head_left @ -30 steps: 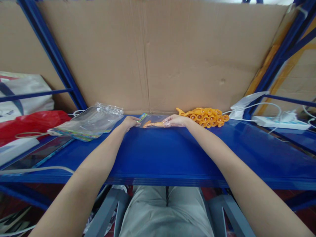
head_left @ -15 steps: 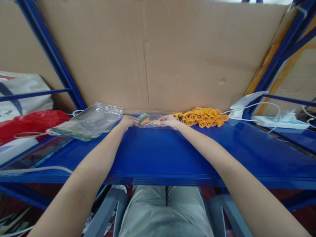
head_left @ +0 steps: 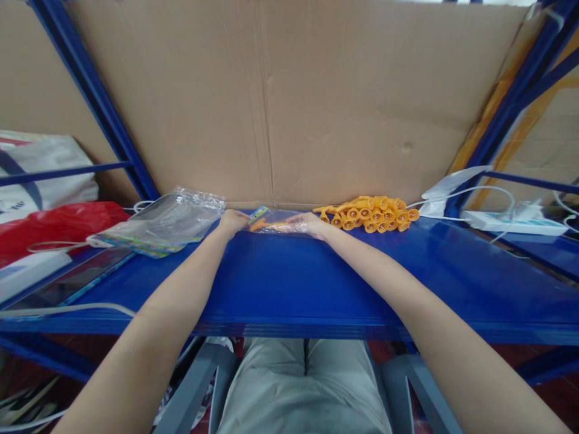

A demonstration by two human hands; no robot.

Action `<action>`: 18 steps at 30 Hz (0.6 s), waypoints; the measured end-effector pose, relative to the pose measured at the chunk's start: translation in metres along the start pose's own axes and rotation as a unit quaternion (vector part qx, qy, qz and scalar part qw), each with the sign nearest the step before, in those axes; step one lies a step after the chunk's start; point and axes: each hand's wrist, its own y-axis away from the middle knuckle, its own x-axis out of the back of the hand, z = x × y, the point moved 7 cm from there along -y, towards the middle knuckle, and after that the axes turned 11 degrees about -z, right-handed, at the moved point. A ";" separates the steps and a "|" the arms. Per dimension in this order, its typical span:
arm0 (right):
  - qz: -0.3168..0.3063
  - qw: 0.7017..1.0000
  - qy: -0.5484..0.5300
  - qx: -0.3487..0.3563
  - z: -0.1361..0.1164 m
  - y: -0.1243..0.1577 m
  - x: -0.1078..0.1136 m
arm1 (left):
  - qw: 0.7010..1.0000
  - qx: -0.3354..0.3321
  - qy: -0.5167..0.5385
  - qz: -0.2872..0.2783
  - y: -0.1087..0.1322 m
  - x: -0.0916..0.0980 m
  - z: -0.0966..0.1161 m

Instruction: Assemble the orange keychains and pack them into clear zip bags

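Note:
Both my arms reach to the back of a blue metal shelf [head_left: 298, 283]. Between my hands lies a small clear plastic pouch [head_left: 275, 222] with a coloured header and an orange plastic piece inside. My left hand [head_left: 233, 221] is closed on the pouch's left end. My right hand [head_left: 309, 223] grips its right end, fingers pressed on the plastic. A heap of several orange plastic pieces [head_left: 371, 214] lies just right of my right hand, against the cardboard.
A stack of clear pouches [head_left: 165, 224] lies at the left. Further left are a red bag [head_left: 54, 226] and a white bag [head_left: 43, 169]. A white power strip [head_left: 511, 224] with cables sits at the right. A cardboard sheet [head_left: 289, 102] backs the shelf.
My right hand has slid a little to the left along the pouch, away from the orange heap. The orange piece in the pouch has shifted left with it. My left hand stays in place.

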 end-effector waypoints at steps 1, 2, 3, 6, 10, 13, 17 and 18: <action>-0.007 1.000 -0.013 -0.003 0.000 0.000 -0.002 | 1.000 -0.002 -0.021 0.008 0.001 0.001 0.000; -0.019 0.999 -0.027 -0.007 0.000 0.001 -0.003 | 0.999 -0.003 -0.046 0.013 0.001 0.002 0.001; -0.030 0.999 -0.038 -0.011 0.000 0.001 -0.005 | 0.997 -0.004 -0.071 0.015 0.001 0.003 0.001; -0.049 0.997 -0.062 -0.024 -0.001 0.002 -0.008 | 0.991 -0.014 -0.133 0.015 0.000 0.002 0.002; -0.068 0.994 -0.079 -0.031 -0.002 0.003 -0.012 | 0.989 -0.017 -0.145 0.014 -0.004 0.001 0.001; -0.066 0.995 -0.067 -0.029 -0.003 0.001 -0.013 | 0.991 -0.019 -0.135 0.005 -0.008 0.000 -0.001; -0.054 0.998 0.017 -0.006 -0.005 -0.003 -0.010 | 0.993 -0.032 -0.113 -0.003 -0.015 0.000 -0.003; -0.058 0.997 0.048 0.004 -0.006 -0.004 -0.011 | 0.993 -0.039 -0.111 0.000 -0.016 0.000 -0.003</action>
